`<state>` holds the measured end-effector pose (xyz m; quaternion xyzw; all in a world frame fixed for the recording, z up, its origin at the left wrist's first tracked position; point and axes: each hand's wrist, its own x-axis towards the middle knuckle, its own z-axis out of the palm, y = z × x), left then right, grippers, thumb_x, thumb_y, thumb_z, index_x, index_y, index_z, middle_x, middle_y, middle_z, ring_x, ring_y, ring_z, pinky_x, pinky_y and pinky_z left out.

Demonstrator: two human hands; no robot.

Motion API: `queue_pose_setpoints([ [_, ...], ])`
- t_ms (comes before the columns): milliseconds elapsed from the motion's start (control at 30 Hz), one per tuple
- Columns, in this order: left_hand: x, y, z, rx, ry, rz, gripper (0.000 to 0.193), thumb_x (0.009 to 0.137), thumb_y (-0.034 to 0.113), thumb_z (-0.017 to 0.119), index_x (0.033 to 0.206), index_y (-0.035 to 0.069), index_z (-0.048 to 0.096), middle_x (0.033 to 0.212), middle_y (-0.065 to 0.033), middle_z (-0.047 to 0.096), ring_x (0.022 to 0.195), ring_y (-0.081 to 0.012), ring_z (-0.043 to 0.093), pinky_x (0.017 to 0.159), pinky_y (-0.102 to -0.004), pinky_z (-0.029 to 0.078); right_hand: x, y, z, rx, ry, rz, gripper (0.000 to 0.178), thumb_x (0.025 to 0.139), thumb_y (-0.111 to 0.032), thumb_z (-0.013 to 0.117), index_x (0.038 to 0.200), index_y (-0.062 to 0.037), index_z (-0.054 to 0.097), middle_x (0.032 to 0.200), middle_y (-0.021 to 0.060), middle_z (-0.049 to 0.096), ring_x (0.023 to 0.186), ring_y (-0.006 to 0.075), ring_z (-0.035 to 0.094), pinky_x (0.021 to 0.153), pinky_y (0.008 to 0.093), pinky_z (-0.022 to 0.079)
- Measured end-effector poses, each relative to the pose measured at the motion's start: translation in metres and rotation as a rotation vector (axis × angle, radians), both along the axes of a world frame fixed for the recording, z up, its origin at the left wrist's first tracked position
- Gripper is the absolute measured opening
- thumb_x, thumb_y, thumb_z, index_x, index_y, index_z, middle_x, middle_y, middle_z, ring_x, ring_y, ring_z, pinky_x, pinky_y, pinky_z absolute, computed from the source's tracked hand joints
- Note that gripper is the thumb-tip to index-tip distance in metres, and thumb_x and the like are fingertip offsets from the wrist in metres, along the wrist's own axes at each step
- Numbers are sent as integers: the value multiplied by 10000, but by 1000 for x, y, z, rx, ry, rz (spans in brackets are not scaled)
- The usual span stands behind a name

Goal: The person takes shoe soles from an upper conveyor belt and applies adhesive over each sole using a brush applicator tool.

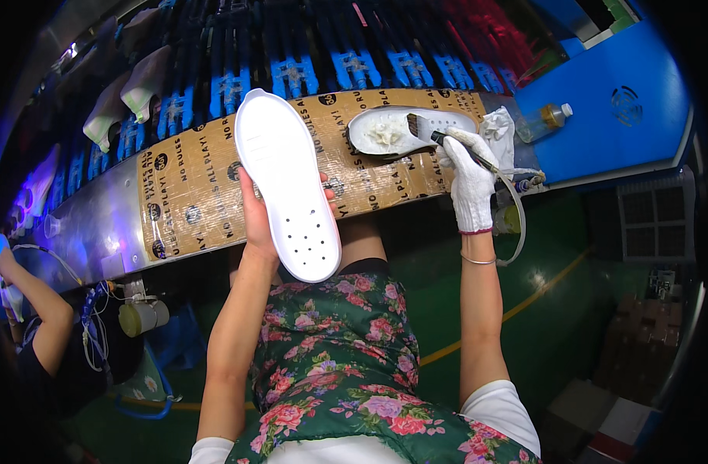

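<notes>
My bare left hand (257, 216) grips a white shoe sole (280, 155) by its edges, holding it upright over the bench's front edge. Several small dark holes dot the sole's lower end. On my right hand (471, 182) is a white knitted glove, its fingers closed on a brush (439, 138) with a dark handle. A pale hose (518, 224) runs from that handle down past my wrist. Under the brush head lies a second sole (361, 139), used like a dish, with a clump of whitish residue (386, 133) inside it.
Printed brown tape covers the bench (199, 185). Behind it stands a row of blue clamps (292, 76). A crumpled white cloth (499, 133), a clear bottle (543, 122) and a blue machine panel (609, 100) are at right. A co-worker's arm (48, 309) shows at left.
</notes>
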<state>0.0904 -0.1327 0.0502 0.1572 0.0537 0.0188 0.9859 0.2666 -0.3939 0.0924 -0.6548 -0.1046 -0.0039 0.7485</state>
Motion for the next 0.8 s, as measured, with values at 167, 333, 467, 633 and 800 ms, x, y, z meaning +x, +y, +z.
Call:
queue_pose_setpoints([
  [167,4,3,-16,-20,22,24,1037,915,855,157,1495,32,405,1173,-216,629,941,-346,709,789,-513,628,11,5,-6,-122,-35,-37,190,903,-13,727,1089,25,723,934,97,742,756,125,701,647,229,567],
  [333,4,3,-14,-48,38,46,1044,909,862,166,1493,32,413,1171,-227,632,925,-343,717,804,-513,628,10,10,5,-188,-8,-10,210,909,-24,729,1113,23,716,957,85,743,786,116,701,667,226,566],
  [467,4,4,-12,-59,55,31,1058,900,872,173,1493,31,418,1178,-229,633,921,-347,718,813,-514,626,13,8,5,-219,-23,6,213,906,-28,735,1112,20,720,968,77,741,799,116,702,674,225,564],
  [633,5,4,-11,-69,52,24,1068,896,877,172,1493,27,419,1183,-228,635,936,-355,716,815,-518,622,15,8,5,-234,-25,17,214,902,-23,736,1111,21,722,965,77,741,797,117,700,680,228,563],
  [800,5,3,-6,-86,40,17,1071,895,878,178,1491,21,418,1181,-226,638,948,-356,713,822,-525,616,15,12,7,-330,-122,51,227,896,-15,740,1119,22,721,953,73,740,793,109,688,684,228,559],
])
